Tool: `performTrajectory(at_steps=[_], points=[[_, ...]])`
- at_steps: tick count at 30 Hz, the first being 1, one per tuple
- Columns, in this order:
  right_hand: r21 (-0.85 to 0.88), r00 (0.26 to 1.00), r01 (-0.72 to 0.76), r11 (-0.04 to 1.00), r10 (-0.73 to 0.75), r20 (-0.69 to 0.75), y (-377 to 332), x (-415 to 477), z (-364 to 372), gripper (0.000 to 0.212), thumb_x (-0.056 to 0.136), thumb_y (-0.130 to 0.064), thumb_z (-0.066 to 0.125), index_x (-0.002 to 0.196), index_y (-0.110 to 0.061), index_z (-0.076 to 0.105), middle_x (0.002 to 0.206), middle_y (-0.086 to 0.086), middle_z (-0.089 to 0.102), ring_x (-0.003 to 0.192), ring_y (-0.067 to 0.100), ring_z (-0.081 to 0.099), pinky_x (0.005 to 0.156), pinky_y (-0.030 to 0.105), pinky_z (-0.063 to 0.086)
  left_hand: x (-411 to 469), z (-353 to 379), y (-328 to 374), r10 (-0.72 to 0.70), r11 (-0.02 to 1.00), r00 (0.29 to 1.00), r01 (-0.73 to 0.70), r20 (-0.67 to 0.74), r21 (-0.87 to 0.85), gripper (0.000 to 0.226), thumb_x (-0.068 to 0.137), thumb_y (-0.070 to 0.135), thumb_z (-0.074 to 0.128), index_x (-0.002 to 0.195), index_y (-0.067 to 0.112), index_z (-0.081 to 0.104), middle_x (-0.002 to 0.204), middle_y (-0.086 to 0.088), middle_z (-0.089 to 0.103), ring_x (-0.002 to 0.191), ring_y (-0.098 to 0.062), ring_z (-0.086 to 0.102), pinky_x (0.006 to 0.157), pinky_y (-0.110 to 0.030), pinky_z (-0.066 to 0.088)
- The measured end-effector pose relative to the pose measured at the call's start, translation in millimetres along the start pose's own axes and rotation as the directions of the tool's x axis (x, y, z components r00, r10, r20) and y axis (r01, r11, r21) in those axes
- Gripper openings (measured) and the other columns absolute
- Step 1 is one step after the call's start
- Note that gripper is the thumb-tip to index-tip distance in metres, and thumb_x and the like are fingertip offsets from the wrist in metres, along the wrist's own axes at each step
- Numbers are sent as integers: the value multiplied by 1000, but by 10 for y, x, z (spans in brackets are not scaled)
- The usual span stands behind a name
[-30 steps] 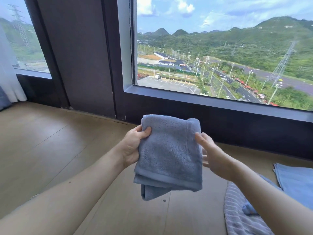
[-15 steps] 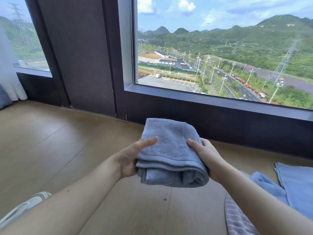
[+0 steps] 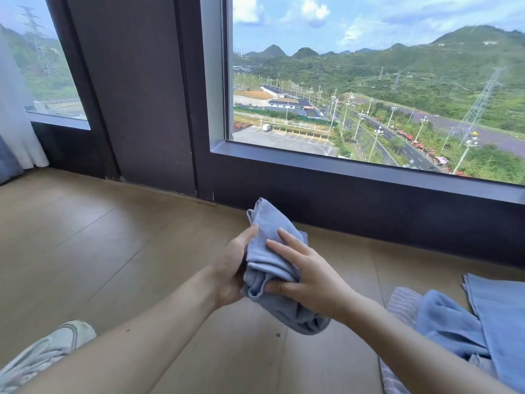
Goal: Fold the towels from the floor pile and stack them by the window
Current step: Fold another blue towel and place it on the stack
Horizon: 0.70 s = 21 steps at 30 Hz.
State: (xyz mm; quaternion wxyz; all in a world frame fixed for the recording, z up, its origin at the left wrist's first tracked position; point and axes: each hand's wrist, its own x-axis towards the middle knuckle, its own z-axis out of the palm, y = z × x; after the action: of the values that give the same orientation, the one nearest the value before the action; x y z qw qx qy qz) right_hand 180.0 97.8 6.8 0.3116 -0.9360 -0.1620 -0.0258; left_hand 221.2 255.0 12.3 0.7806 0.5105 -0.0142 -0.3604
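Both hands hold a partly folded grey-blue towel (image 3: 268, 223) in the air above the wooden floor (image 3: 113, 251). The left hand (image 3: 230, 275) cups the towel's left edge, thumb lying on top and fingers hidden underneath. The right hand (image 3: 309, 277) spreads its fingers across the upper face while its thumb clamps the near fold. One corner stands up past the fingertips, and a loose end sags below the right wrist.

The window (image 3: 369, 109) lies beyond the hands; no stack shows on the floor beneath it. The unfolded pile, including a blue towel (image 3: 449, 322) and a striped towel (image 3: 403, 305), lies to the right of the right forearm.

Probable hazard: the layers look bunched rather than squared, so easing either grip could let the sagging end unroll. Set down in this state, the lumpy bundle would likely make a poor base for later towels.
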Motion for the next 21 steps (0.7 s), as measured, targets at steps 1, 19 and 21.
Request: performTrajectory(at_steps=[1, 19, 21], points=[[36, 999, 0, 999, 2, -52, -5, 11, 3, 60, 85, -36, 64, 140, -32, 40, 145, -22, 25, 134, 2, 24, 103, 11, 21, 0, 7, 9, 19, 1000, 999, -19, 39, -1, 64, 91, 57, 34, 103, 5, 69, 98, -17, 71, 84, -26, 70, 73, -33, 56], [529, 926, -154, 835, 309, -219, -9, 57, -31, 23, 99, -31, 41, 89, -40, 60, 90, -21, 64, 84, -10, 56, 66, 0, 40, 132, -24, -127, 280, 905, 940, -191, -195, 381, 50, 88, 0, 51, 131, 25, 48, 113, -8, 64, 89, -22, 61, 80, -35, 51], [575, 906, -144, 806, 341, -252, -5, 37, -36, 27, 98, -32, 42, 82, -36, 62, 91, -12, 66, 86, 2, 59, 72, 9, 44, 140, -17, -87, 230, 942, 939, -148, -257, 300, 37, 92, -3, 42, 122, 15, 54, 95, -10, 64, 74, -20, 57, 65, -27, 49]])
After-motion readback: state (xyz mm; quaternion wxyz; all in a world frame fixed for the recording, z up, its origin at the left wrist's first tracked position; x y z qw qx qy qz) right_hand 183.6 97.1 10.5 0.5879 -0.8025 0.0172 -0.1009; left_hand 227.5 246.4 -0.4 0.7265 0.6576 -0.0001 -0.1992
